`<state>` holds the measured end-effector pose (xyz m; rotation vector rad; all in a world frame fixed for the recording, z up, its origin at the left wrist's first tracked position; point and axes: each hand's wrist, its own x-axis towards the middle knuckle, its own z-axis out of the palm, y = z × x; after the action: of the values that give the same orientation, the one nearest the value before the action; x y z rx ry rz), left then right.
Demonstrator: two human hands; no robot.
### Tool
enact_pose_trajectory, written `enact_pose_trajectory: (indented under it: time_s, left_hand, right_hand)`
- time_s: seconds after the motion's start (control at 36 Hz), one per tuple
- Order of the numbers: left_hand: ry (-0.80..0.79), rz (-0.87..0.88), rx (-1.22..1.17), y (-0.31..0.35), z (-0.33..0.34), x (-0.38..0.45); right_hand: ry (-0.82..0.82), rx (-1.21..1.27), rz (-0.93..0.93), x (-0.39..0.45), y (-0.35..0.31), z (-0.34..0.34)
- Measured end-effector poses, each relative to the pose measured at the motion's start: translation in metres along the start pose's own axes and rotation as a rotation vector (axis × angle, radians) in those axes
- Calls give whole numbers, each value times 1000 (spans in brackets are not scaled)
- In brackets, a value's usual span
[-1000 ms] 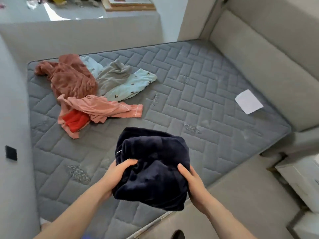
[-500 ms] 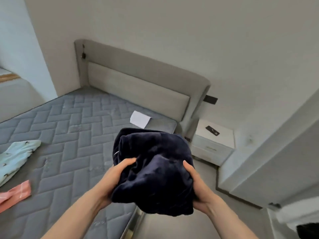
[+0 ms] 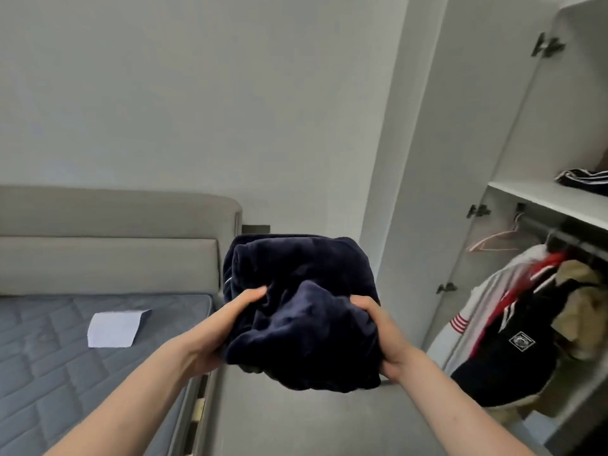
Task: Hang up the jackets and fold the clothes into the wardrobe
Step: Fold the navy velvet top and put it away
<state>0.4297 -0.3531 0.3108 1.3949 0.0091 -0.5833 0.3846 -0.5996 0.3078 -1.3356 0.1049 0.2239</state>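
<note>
The left hand (image 3: 227,327) grips the near left side of a folded dark navy fleece garment (image 3: 299,311), its thumb lying over the top of the fabric and the other fingers curled underneath, out of sight. The right hand (image 3: 378,334) grasps the opposite side the same way, thumb pressed into the plush on top, its fingers (image 3: 390,370) wrapped under the lower edge. The bundle sits between the two hands, held in the air, bulging up and away from the thumbs and sagging a little below the palms.

Out to the right of the right hand stands the open wardrobe (image 3: 460,159), white inside. Level with the bundle and beyond that hand, hanging jackets (image 3: 513,330) crowd on a rail: a white one with red stripes, a black one with a small badge, and something tan behind them that is probably another coat, though blur makes it hard to tell. An empty pink hanger (image 3: 496,241) hangs above and to the left of them. Higher up, a shelf (image 3: 539,197) carries a folded dark item with white stripes (image 3: 584,179).

To the left of the left hand lies the bed (image 3: 49,357), its grey quilted mattress bare apart from a white sheet of paper (image 3: 115,327), with the padded beige headboard (image 3: 108,245) beyond.
</note>
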Motion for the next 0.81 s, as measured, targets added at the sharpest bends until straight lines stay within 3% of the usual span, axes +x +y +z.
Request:
enact_pose_trajectory:
  time_s: [0.25,0.36,0.47,0.81]
  left_hand:
    - [-245,-65,93,58,59,111]
    - [-310,-108,10,74,71,155]
    - [-351,-54,-31,94,89,187]
    - [-593,95,219,165,175,269]
  right_hand:
    - [212,47,-109,22,-47,-65]
    - [284,51,-155,38,-65,-79]
    - [367,66,-188,52,-82,-92]
    - [603,85,-392,63,-141,-142]
